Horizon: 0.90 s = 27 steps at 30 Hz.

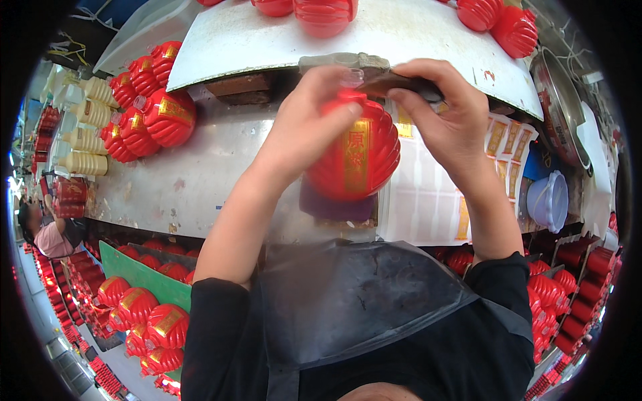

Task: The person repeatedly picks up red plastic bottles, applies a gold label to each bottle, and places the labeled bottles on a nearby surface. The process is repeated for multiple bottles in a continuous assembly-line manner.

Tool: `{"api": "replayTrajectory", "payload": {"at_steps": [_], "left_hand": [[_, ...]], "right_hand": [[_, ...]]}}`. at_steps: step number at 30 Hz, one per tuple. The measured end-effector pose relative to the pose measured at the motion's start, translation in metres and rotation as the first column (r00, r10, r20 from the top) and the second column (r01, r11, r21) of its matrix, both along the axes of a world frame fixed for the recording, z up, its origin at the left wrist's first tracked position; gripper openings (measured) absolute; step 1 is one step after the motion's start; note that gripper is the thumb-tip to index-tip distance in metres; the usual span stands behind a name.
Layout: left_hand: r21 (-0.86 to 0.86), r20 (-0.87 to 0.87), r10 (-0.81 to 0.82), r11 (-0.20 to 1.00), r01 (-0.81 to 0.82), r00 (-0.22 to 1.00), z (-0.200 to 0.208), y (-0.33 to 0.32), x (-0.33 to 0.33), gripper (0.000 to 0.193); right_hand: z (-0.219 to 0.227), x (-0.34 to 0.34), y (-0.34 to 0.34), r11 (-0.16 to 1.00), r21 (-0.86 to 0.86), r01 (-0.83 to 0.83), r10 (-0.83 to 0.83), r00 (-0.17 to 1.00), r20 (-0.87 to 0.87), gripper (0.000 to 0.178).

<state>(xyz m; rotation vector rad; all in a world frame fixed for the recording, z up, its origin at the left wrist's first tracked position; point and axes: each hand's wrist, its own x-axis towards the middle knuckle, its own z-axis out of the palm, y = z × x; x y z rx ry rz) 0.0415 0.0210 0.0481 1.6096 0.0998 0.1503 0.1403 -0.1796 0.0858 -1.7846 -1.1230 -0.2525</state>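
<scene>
A red lantern-shaped bottle with a gold label stands upright before me on a small dark purple block. My left hand wraps its left side and shoulder. My right hand holds a dark flat tool pressed at the bottle's clear neck, just below the edge of a raised white board.
More red bottles and cream ones lie at the left of the metal bench. A sheet of gold labels lies at the right, beside a lilac bowl. Crates of red bottles stand below; another person sits far left.
</scene>
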Motion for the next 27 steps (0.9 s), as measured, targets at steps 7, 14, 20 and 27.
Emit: {"api": "replayTrajectory", "payload": {"at_steps": [7, 14, 20, 27], "left_hand": [[-0.121, -0.017, 0.056, 0.991, -0.057, 0.998, -0.012, 0.002, 0.007, 0.04], [-0.116, 0.005, 0.049, 0.992, -0.048, 0.999, -0.009, -0.003, 0.0, 0.043], [0.011, 0.006, 0.016, 1.0, -0.016, 1.0, -0.004, -0.002, -0.008, 0.079], [0.021, 0.019, 0.048, 0.999, -0.049, 0.999, 0.002, -0.009, -0.009, 0.091]], "right_hand": [[-0.026, -0.052, -0.014, 0.939, -0.012, -0.344, 0.339, 0.918, 0.207, 0.033], [-0.019, -0.024, -0.002, 0.988, 0.026, 0.152, -0.137, 0.946, -0.294, 0.028], [0.002, -0.001, 0.017, 0.997, -0.067, 0.04, -0.044, 0.997, -0.063, 0.023], [0.027, 0.004, 0.02, 0.97, -0.189, -0.15, 0.166, 0.983, 0.073, 0.03]]}}
